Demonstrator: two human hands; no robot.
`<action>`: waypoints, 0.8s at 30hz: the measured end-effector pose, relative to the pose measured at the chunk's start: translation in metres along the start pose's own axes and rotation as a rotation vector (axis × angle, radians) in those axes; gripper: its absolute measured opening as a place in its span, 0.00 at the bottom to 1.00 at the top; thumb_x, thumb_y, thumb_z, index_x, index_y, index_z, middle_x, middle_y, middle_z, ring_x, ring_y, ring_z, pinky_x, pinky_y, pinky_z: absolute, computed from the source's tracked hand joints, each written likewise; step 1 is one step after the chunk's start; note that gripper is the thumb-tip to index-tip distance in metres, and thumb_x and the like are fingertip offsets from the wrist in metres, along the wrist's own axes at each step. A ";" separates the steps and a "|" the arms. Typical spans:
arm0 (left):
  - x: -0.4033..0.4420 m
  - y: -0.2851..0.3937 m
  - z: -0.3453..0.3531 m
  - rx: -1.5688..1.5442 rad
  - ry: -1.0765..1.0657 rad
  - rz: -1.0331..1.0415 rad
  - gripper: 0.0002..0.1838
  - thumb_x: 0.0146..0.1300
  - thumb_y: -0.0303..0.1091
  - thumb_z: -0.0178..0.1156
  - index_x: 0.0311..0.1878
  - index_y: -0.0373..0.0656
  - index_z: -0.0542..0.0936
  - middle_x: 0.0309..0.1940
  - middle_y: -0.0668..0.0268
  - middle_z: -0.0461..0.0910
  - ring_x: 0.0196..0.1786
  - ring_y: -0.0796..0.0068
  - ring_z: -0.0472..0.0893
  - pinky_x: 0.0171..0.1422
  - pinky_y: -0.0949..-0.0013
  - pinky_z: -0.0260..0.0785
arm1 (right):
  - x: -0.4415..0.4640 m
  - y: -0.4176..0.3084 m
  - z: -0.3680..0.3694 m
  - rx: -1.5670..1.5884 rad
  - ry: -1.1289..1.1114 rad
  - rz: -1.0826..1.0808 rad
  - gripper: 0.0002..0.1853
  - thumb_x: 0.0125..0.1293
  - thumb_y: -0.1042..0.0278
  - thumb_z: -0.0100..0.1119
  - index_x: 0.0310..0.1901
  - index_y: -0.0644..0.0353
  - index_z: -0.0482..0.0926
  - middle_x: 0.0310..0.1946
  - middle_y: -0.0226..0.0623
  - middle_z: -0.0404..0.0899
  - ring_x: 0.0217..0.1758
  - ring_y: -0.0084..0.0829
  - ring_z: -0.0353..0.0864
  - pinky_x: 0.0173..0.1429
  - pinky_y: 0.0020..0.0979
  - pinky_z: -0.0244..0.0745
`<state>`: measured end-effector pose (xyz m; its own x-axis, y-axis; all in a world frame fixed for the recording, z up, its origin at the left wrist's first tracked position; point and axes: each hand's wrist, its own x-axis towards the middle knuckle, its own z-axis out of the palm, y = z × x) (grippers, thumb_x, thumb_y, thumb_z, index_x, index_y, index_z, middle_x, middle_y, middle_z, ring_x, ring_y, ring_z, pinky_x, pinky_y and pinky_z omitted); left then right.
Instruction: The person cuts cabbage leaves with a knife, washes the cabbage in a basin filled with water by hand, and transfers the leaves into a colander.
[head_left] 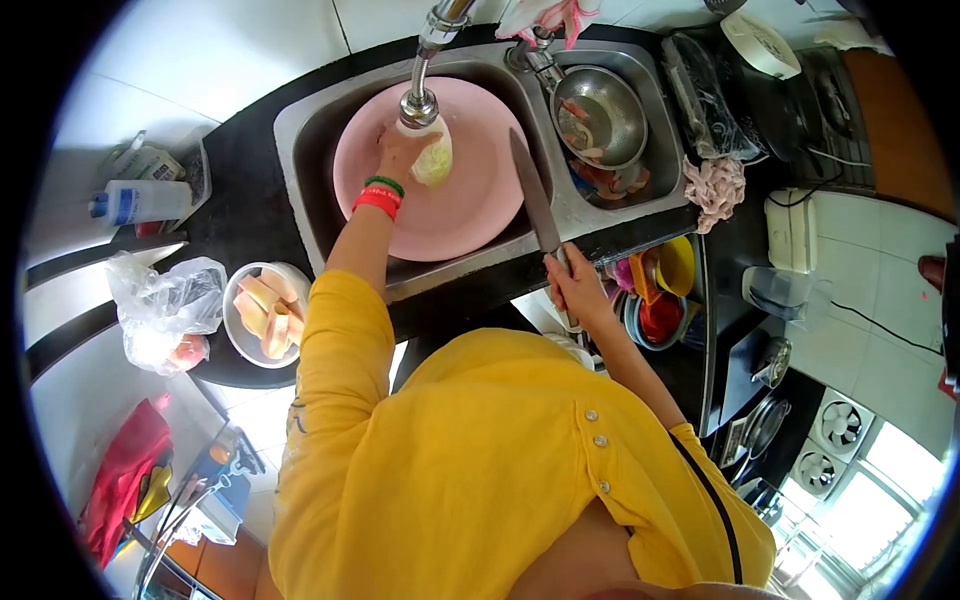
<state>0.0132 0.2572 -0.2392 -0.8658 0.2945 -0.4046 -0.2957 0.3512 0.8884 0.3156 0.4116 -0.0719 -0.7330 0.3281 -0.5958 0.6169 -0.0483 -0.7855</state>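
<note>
My left hand (402, 152), with a green and a red band at its wrist, is closed around a pale green-white cabbage (433, 160). It is right below the faucet head (419, 106), inside a wide pink basin (480, 215). The faucet head partly covers the top of the cabbage. My right hand (577, 283) grips the handle of a large knife (535, 195). The blade points away from me and lies over the basin's right rim and the sink divider; whether it touches them I cannot tell.
The right sink bowl holds a metal strainer pan (612, 120) with scraps. A crumpled cloth (714, 190) lies at the counter's right. On the left are a white tub (290, 345) of peeled chunks, a plastic bag (165, 305) and a bottle (145, 202). Colourful dishes (660, 318) sit below.
</note>
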 end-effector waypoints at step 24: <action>-0.123 -0.009 0.012 0.369 0.411 0.500 0.35 0.32 0.37 0.77 0.45 0.39 0.70 0.43 0.54 0.74 0.46 0.52 0.73 0.48 0.57 0.67 | 0.045 -0.049 0.051 -1.194 -0.084 -0.490 0.08 0.65 0.69 0.45 0.37 0.66 0.67 0.26 0.51 0.78 0.32 0.50 0.80 0.38 0.45 0.74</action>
<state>0.1269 0.2282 -0.2004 -0.9639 0.1670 0.2072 0.2657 0.5595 0.7851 0.2380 0.3810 -0.0688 -0.9430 0.0097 -0.3327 0.1209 0.9413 -0.3152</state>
